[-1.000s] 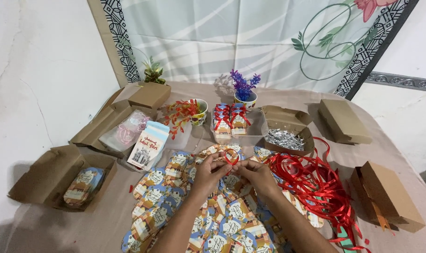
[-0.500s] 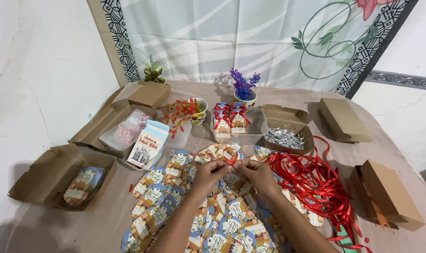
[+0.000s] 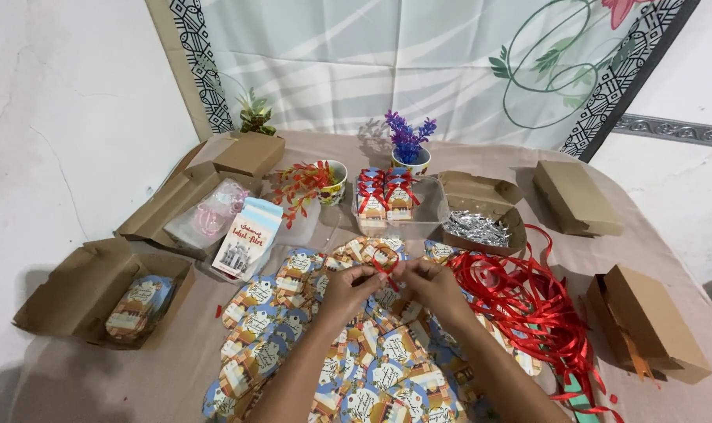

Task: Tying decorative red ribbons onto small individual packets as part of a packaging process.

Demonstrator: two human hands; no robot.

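My left hand (image 3: 346, 287) and my right hand (image 3: 432, 283) meet at the table's middle, fingertips pinched on a short piece of red ribbon (image 3: 384, 269) stretched between them. Under the hands lies a spread of several small printed paper tags (image 3: 293, 329) in blue, orange and white. A tangled heap of red ribbon (image 3: 532, 301) lies just right of my right hand. Behind the hands stand several small printed boxes tied with red bows (image 3: 385, 194) in a clear tray.
Brown cardboard boxes surround the spread: one at the left (image 3: 89, 290) holding tags, folded ones at the back left (image 3: 215, 176), one with silver bits (image 3: 481, 215), two at the right (image 3: 579, 196) (image 3: 650, 321). A purple plant pot (image 3: 409, 149) stands at the back.
Both hands stay at the same spot over the tags. The fingers have shifted slightly on the red ribbon piece.
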